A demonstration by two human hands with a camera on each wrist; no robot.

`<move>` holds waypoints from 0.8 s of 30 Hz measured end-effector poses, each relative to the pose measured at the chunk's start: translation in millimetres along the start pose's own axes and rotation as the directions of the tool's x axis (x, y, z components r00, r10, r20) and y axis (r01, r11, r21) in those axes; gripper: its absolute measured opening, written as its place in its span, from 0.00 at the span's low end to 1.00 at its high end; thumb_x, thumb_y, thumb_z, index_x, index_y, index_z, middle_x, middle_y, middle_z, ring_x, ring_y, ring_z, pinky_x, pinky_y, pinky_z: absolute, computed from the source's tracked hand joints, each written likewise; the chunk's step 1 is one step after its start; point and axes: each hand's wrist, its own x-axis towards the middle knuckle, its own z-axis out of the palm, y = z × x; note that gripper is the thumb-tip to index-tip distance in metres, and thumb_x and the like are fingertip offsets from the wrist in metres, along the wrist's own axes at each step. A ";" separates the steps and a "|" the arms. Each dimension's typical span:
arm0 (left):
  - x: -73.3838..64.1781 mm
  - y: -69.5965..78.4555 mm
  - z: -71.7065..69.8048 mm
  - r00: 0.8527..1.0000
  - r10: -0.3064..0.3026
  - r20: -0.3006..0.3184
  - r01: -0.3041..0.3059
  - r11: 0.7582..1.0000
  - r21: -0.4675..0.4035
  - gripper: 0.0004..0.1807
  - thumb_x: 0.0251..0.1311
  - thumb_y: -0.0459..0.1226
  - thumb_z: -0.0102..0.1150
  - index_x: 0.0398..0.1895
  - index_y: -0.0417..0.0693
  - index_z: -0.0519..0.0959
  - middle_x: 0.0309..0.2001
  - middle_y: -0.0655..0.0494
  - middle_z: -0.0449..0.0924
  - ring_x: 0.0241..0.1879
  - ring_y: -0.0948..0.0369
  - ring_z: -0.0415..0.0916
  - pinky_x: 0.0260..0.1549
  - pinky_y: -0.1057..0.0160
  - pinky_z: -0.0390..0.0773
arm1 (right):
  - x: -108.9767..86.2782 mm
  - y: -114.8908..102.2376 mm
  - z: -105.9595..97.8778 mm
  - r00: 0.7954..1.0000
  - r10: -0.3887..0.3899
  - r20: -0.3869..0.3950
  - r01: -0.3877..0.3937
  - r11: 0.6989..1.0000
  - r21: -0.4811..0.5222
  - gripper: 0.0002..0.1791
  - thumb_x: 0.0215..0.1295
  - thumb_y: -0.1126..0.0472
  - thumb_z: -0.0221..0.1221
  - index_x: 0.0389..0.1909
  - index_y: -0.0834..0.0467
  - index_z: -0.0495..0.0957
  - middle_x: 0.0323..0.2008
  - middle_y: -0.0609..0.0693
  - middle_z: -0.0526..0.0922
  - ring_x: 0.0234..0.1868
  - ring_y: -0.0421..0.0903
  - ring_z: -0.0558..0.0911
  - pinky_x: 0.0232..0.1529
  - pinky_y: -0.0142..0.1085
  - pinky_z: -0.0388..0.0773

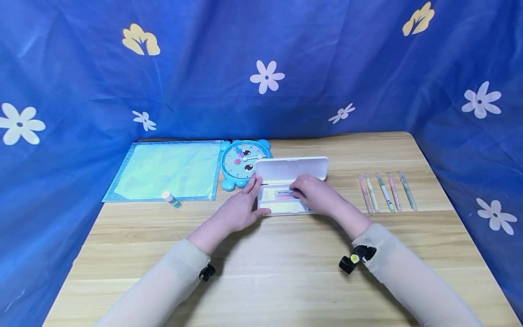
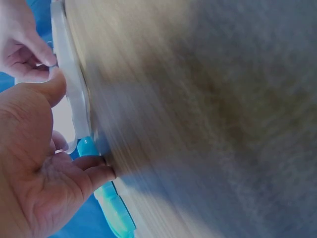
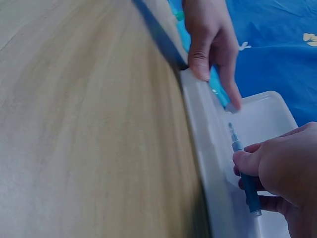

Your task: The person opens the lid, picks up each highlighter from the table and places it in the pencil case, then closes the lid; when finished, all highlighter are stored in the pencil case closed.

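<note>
Head view: the case lay on the table, its lid raised at the back.
Pen: low over or inside the case; I couldn't tell whether it touched bottom.
Right hand: pinched the pen between thumb and fingers.
Left hand: spread at the case's left end, thumb on the front corner, fingers up by the lid.
Pen work: setting it down in the case seemed the step; next, I judged, called for lining it up and loosening the pinch.
Five pens: in a row right of the case.
Clock: close by the case's left end, crowding the left hand.
Pouch, glue: farther left of the case, out of the way.
</note>
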 end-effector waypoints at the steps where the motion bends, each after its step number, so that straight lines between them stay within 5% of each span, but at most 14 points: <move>1: 0.0 0.0 0.2 1.000 0.001 -0.001 -0.001 1.000 -0.001 0.57 0.71 0.60 0.63 0.87 0.44 0.42 0.86 0.45 0.34 0.76 0.43 0.62 0.70 0.48 0.69 | -0.2 -0.4 1.4 1.000 -0.002 0.008 0.002 1.000 -0.003 0.08 0.74 0.67 0.64 0.50 0.63 0.87 0.44 0.54 0.87 0.50 0.51 0.84 0.58 0.47 0.80; 13: 0.2 -0.6 1.4 1.000 0.004 -0.006 -0.004 1.000 -0.002 0.57 0.70 0.60 0.63 0.87 0.44 0.42 0.85 0.44 0.35 0.76 0.42 0.62 0.70 0.47 0.69 | -1.0 -1.5 0.1 0.999 0.009 0.034 -0.011 0.999 0.042 0.10 0.74 0.66 0.65 0.52 0.63 0.87 0.45 0.53 0.87 0.51 0.51 0.85 0.59 0.46 0.80; 24: 1.2 -2.7 4.0 1.000 0.006 -0.009 -0.006 1.000 -0.003 0.58 0.70 0.61 0.62 0.87 0.44 0.41 0.86 0.46 0.33 0.75 0.42 0.63 0.70 0.47 0.69 | -15.5 -1.4 -26.9 0.997 0.011 -0.078 -0.001 0.992 0.123 0.10 0.73 0.66 0.66 0.51 0.66 0.86 0.46 0.56 0.88 0.50 0.53 0.86 0.57 0.50 0.81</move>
